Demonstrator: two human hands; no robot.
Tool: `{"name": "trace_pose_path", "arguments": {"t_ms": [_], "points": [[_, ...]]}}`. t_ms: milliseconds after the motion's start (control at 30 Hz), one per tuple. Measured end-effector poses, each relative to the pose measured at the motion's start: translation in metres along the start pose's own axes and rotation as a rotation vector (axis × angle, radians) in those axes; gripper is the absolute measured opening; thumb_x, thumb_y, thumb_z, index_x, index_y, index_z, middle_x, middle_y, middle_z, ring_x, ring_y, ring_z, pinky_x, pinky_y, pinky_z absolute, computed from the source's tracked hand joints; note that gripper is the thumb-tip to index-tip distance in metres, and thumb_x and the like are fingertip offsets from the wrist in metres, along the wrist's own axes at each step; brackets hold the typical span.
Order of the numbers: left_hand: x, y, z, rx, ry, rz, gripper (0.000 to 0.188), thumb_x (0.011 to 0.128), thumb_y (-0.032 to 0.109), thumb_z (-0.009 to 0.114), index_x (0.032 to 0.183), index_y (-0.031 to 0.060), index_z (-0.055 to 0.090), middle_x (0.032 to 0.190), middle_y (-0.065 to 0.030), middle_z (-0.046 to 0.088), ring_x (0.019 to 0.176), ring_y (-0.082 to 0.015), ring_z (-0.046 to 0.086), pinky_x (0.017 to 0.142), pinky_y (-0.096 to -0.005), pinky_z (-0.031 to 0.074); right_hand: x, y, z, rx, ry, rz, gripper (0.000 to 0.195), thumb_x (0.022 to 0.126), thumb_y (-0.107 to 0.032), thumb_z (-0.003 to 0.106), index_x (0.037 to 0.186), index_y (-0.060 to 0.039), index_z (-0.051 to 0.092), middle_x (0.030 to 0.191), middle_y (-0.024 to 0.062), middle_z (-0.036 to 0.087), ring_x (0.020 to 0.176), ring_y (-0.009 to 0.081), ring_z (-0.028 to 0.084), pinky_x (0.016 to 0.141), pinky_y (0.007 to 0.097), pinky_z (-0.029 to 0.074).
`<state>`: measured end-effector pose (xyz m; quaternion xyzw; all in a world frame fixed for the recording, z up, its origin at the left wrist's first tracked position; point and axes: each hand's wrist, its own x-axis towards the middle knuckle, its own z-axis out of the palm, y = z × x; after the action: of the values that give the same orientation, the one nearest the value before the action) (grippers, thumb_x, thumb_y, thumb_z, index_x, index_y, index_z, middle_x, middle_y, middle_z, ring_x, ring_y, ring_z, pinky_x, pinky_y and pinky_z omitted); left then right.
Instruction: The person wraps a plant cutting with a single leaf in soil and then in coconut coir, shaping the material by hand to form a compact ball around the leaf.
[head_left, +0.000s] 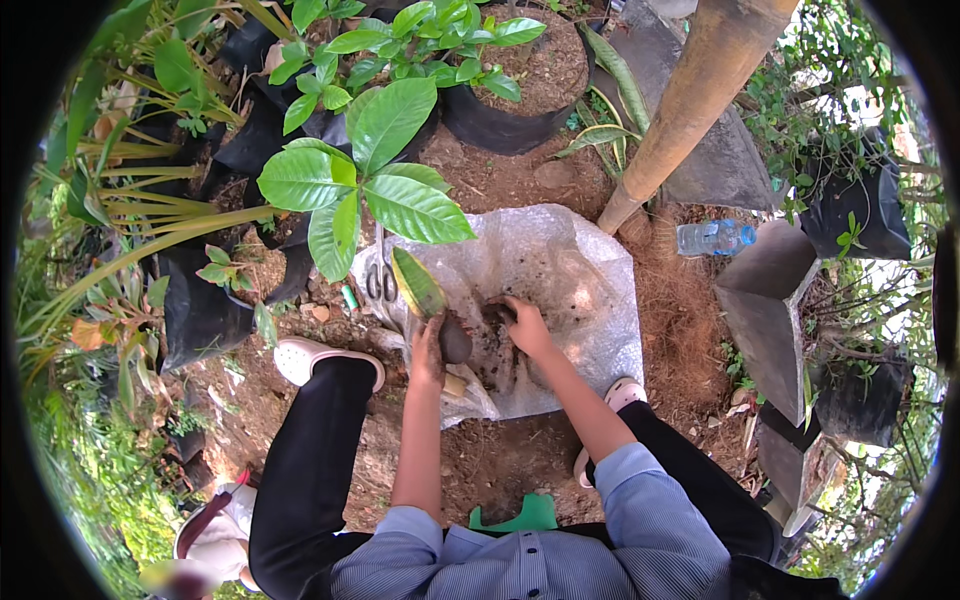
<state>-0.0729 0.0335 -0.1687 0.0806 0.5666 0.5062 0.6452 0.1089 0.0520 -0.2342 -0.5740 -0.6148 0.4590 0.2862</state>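
My left hand (429, 356) is closed around a small dark rounded pot (456, 342), which is tilted. A variegated snake plant leaf (417, 285) with yellow edges rises beyond my fingers, apparently from that pot. My right hand (528, 328) reaches down to dark soil (501, 366) scattered over a sheet of bubble wrap (604, 292). Its fingertips touch the soil, and whether they pinch any is unclear. Scissors with dark handles (381, 283) lie on the sheet's left edge, their upper part partly under broad green leaves (409, 201).
A bamboo pole (675, 120) slants up beyond the sheet. Coconut fibre (684, 315), a plastic bottle (709, 238) and concrete pieces (772, 300) are on the right. Black plant bags (206, 300) line the left. A green stool edge (519, 514) shows below me; another person (214, 532) is at lower left.
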Motion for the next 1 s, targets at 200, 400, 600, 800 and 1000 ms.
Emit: {"name": "trace_pose_path", "arguments": {"t_ms": [200, 400, 600, 800, 1000], "points": [[-0.007, 0.010, 0.004, -0.020, -0.033, -0.006, 0.025, 0.083, 0.020, 0.054, 0.097, -0.0003, 0.050, 0.080, -0.0124, 0.058, 0.070, -0.0249, 0.061, 0.064, -0.0361, 0.052, 0.004, 0.026, -0.023, 0.286, 0.050, 0.113, 0.026, 0.079, 0.007, 0.049, 0.103, 0.0003, 0.056, 0.100, 0.0102, 0.061, 0.094, 0.0209, 0.058, 0.080, 0.0283, 0.045], [-0.007, 0.011, -0.001, -0.020, -0.007, -0.005, 0.024, 0.084, 0.020, 0.053, 0.097, -0.0003, 0.050, 0.080, -0.0125, 0.058, 0.070, -0.0249, 0.061, 0.065, -0.0361, 0.052, -0.005, 0.032, -0.042, 1.007, 0.152, 0.594, 0.026, 0.077, 0.005, 0.054, 0.103, 0.0005, 0.056, 0.100, 0.0104, 0.060, 0.093, 0.0217, 0.059, 0.081, 0.0305, 0.047], [-0.003, 0.009, -0.001, -0.022, -0.026, -0.007, 0.024, 0.085, 0.020, 0.051, 0.097, -0.0005, 0.051, 0.082, -0.0128, 0.058, 0.071, -0.0253, 0.061, 0.066, -0.0364, 0.052, -0.023, 0.072, -0.034, 0.134, 0.168, 0.280, 0.031, 0.074, -0.003, 0.061, 0.104, 0.0006, 0.054, 0.101, 0.0181, 0.058, 0.093, 0.0277, 0.058, 0.078, 0.0314, 0.048], [-0.007, 0.009, 0.000, -0.060, -0.014, 0.011, 0.025, 0.085, 0.021, 0.051, 0.097, -0.0001, 0.051, 0.084, -0.0128, 0.058, 0.072, -0.0256, 0.061, 0.067, -0.0368, 0.052, -0.045, 0.014, -0.023, -0.541, 0.026, 0.077, 0.032, 0.069, -0.001, 0.064, 0.099, 0.0004, 0.054, 0.092, 0.0217, 0.058, 0.087, 0.0399, 0.055, 0.078, 0.0376, 0.046], [-0.024, 0.021, 0.010, -0.107, -0.069, 0.015, 0.025, 0.086, 0.017, 0.051, 0.105, 0.0013, 0.046, 0.083, -0.0117, 0.058, 0.072, -0.0227, 0.059, 0.065, -0.0351, 0.050, -0.048, 0.041, -0.024, 0.328, 0.161, 0.272, 0.026, 0.075, 0.000, 0.058, 0.100, 0.0024, 0.052, 0.095, 0.0173, 0.059, 0.088, 0.0318, 0.058, 0.078, 0.0382, 0.047]]}}
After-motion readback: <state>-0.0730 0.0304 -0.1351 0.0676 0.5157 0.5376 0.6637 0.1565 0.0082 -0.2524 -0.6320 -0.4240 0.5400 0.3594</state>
